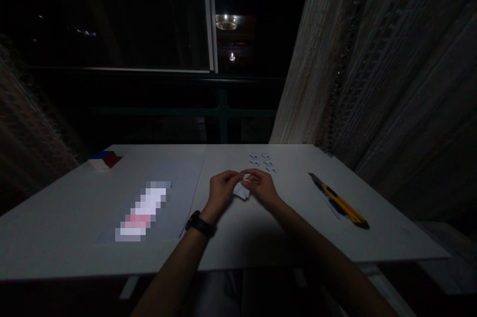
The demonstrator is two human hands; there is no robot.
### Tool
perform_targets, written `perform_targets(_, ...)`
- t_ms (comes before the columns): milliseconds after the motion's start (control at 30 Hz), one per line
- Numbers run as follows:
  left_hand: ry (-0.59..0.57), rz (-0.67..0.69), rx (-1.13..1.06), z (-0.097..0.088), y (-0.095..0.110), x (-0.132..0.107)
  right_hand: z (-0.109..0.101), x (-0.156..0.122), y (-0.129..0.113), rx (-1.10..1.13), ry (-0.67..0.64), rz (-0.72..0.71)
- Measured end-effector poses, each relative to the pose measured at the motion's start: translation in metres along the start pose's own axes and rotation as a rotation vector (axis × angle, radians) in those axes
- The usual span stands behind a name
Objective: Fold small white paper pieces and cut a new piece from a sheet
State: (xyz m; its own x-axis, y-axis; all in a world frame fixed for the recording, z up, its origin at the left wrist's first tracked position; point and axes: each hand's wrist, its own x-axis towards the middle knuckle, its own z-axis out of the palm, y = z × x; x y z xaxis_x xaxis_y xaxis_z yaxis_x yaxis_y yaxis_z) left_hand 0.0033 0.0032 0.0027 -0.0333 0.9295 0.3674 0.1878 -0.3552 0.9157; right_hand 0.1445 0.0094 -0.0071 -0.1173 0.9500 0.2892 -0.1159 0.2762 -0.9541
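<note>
Over the middle of the white table point(231, 242), a small piece of white folded paper point(241, 191) is pinched between both hands. My left hand point(222, 189) wears a dark watch at the wrist and grips the paper's left side with thumb and fingers. On the other side, my right hand point(265, 189) has its fingertips closed on the paper's upper right part. The fingertips hide much of the paper's top. Just beyond the hands lie several small white pieces with dark marks point(265, 157), set out in rows.
A yellow and black utility knife point(345, 207) lies at the right, partly over a pale strip. Left of the hands is a large paper sheet point(186, 183) with a bright blurred-out object point(143, 210) on it. A colored cube point(103, 159) sits at the far left; a curtain point(372, 68) hangs right.
</note>
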Motion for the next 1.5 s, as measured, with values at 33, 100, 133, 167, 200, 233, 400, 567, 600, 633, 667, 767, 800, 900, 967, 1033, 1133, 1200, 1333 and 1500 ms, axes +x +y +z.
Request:
perform_targets(33,-0.008,-0.005,-0.027,0.0005,0.0012,-0.0004,-0.0001,0.0000,0.0006,-0.004,0.030,-0.002)
perform_targets(100,-0.007,-0.027,-0.069,0.0015,0.0021,-0.0008,0.0000,-0.0002,0.0010,0.005,0.101,-0.019)
perform_targets(133,0.000,-0.039,-0.082,0.0020,0.0018,-0.0008,0.0002,-0.0004,0.0008,0.012,0.133,-0.030)
perform_targets(167,0.010,-0.050,-0.090,0.0023,0.0012,-0.0007,0.0005,-0.0007,0.0005,0.016,0.157,-0.037)
perform_targets(200,0.019,-0.060,-0.093,0.0025,0.0004,-0.0007,0.0009,-0.0009,0.0003,0.016,0.174,-0.041)
perform_targets(233,0.025,-0.069,-0.095,0.0027,-0.0004,-0.0007,0.0015,-0.0012,0.0002,0.015,0.184,-0.039)
perform_targets(400,0.031,-0.071,-0.105,0.0020,-0.0004,-0.0012,0.0053,-0.0008,0.0045,-0.010,0.205,-0.001)
perform_targets(567,0.042,-0.084,-0.107,0.0014,0.0007,-0.0008,0.0057,0.0002,0.0078,-0.033,0.213,0.020)
perform_targets(600,0.038,-0.089,-0.106,0.0015,0.0003,-0.0007,0.0053,0.0002,0.0078,-0.030,0.211,0.023)
perform_targets(633,0.032,-0.091,-0.103,0.0016,-0.0003,-0.0006,0.0049,0.0002,0.0078,-0.027,0.208,0.026)
perform_targets(667,0.026,-0.089,-0.097,0.0017,-0.0009,-0.0006,0.0045,0.0002,0.0077,-0.025,0.207,0.027)
perform_targets(767,0.014,-0.065,-0.076,0.0020,-0.0018,-0.0010,0.0040,-0.0002,0.0072,-0.020,0.214,0.028)
perform_targets(800,0.018,-0.058,-0.073,0.0021,-0.0019,-0.0011,0.0041,-0.0005,0.0068,-0.019,0.217,0.030)
perform_targets(900,0.041,-0.067,-0.081,0.0020,-0.0017,-0.0005,0.0051,-0.0015,0.0054,-0.017,0.214,0.033)
perform_targets(967,0.050,-0.091,-0.102,0.0018,-0.0020,0.0005,0.0056,-0.0019,0.0047,-0.009,0.210,0.032)
perform_targets(1033,0.044,-0.117,-0.133,0.0014,-0.0022,0.0012,0.0056,-0.0018,0.0049,0.003,0.207,0.033)
perform_targets(1133,0.032,-0.128,-0.158,0.0007,-0.0010,0.0009,0.0051,-0.0009,0.0062,0.002,0.201,0.033)
perform_targets(1200,0.032,-0.116,-0.153,0.0002,0.0011,-0.0001,0.0050,-0.0004,0.0068,-0.013,0.205,0.026)
perform_targets(1333,0.032,-0.096,-0.154,-0.0004,0.0060,-0.0015,0.0067,-0.0004,0.0053,-0.047,0.230,0.000)
perform_targets(1500,0.026,-0.109,-0.176,-0.0005,0.0048,0.0011,0.0088,-0.0008,0.0037,-0.075,0.258,-0.015)
